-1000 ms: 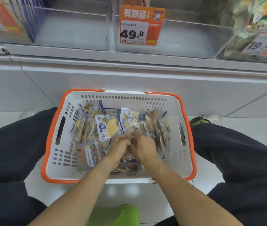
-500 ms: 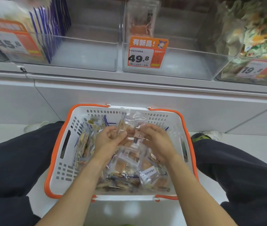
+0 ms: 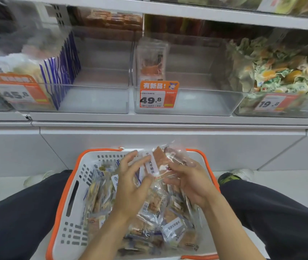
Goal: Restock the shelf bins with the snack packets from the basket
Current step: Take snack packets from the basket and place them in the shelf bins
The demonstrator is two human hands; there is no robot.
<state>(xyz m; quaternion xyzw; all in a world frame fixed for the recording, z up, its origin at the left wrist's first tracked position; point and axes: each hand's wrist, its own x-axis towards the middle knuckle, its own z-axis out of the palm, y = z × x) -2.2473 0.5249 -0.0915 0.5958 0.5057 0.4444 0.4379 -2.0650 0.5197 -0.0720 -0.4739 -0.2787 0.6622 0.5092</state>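
Head view: both hands, left hand [image 3: 130,182] and right hand [image 3: 190,182], grasp clear snack packets [image 3: 156,164] above orange-rimmed white plastic basket [image 3: 70,212], still heaped; clear plastic shelf bin [image 3: 196,102] nearly empty.

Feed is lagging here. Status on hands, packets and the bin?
Both hands, left and right, hold clear snack packets above the basket. 49.8 bin nearly empty, one packet upright. Nothing blocking.

Clear snack packets [image 3: 158,164] above basket [image 3: 68,218]
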